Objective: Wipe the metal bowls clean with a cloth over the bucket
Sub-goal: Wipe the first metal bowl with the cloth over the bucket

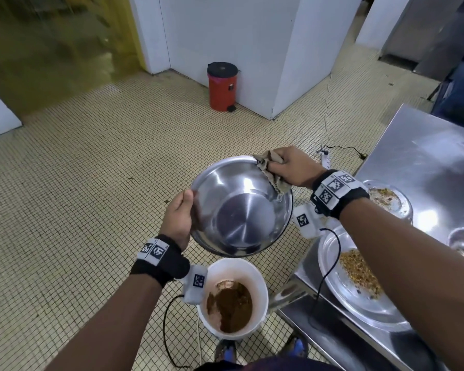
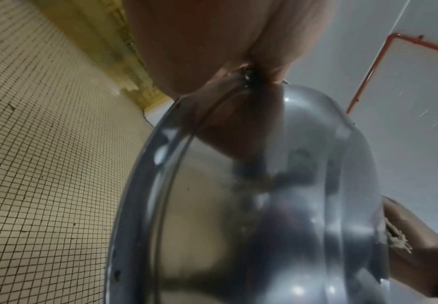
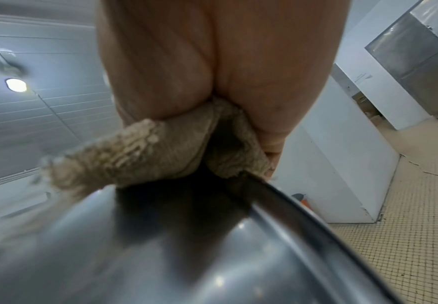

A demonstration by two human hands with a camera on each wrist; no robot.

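Round shiny steel bowl (image 1: 241, 207) held tilted in the air above white plastic bucket (image 1: 257, 279) w/ brown slop, which stands on the tiled floor. Left hand (image 1: 178, 218) grips bowl's left rim, thumb inside. Right hand (image 1: 292, 167) at far-right rim, fingers bunched round crumpled beige cloth (image 1: 271, 170), pressing it over the rim edge. Steel table (image 1: 426, 162) at right carries dirty metal plates (image 1: 338, 279).

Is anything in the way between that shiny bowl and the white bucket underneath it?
Nothing visible. The metal bowl hangs in open air above the bucket, gripped by the left hand.
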